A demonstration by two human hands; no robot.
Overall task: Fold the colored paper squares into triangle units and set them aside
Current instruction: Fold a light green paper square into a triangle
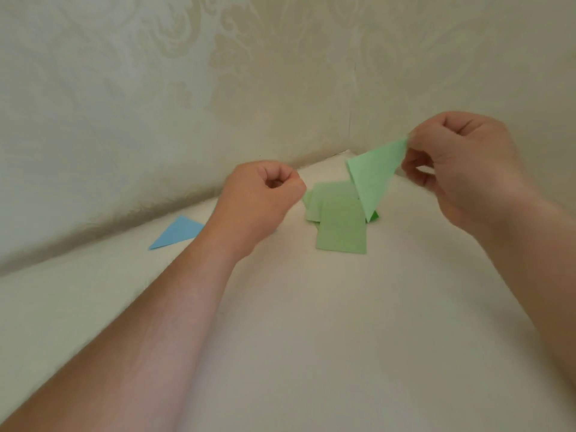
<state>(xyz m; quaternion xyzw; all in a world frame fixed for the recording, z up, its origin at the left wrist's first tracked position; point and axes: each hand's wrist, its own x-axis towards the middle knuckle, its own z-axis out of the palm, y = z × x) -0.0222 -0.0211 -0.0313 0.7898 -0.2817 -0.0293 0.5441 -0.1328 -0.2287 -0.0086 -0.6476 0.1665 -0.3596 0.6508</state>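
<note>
My right hand (461, 169) pinches the top corner of a light green folded paper triangle (372, 179) and holds it in the air above the pile. Under it, several pale green paper squares (341, 227) lie overlapping on the cream surface, with a darker green bit showing at their right edge. My left hand (258, 201) hovers to the left of the pile with its fingers curled into a fist, holding nothing that I can see. A blue paper triangle (177, 232) lies flat further left, partly hidden behind my left wrist.
The work surface (311, 322) is covered in cream cloth. Patterned cream fabric (187, 88) rises as a backdrop close behind the papers, meeting the surface in a corner just beyond the green pile.
</note>
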